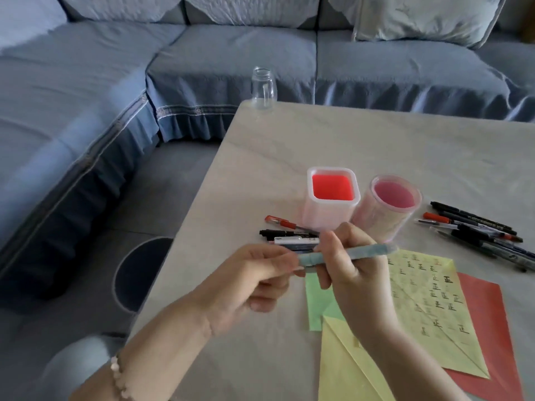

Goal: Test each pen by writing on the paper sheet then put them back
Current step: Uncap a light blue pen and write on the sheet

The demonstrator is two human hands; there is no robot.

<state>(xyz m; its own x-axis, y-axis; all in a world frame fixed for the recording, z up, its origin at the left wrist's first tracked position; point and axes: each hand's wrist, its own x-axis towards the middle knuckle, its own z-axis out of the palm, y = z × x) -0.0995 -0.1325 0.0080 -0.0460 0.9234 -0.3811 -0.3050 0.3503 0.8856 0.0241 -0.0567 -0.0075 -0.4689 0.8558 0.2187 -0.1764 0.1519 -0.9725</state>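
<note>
Both hands clamp one pale blue pen [347,254] at frame centre, right hand [353,264] on the barrel, left hand [254,279] pinching its end, while the yellow sheet [428,302] shows many marks and pens [477,230] at right await testing.

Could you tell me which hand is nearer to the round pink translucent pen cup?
Right. The right hand sits just below the round pink translucent pen cup; the left hand is farther off, down-left, pinching the pale blue pen.

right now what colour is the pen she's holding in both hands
Light blue, a pale pastel barrel. The pen shows best in the head view, held between the left hand and right hand.
</note>
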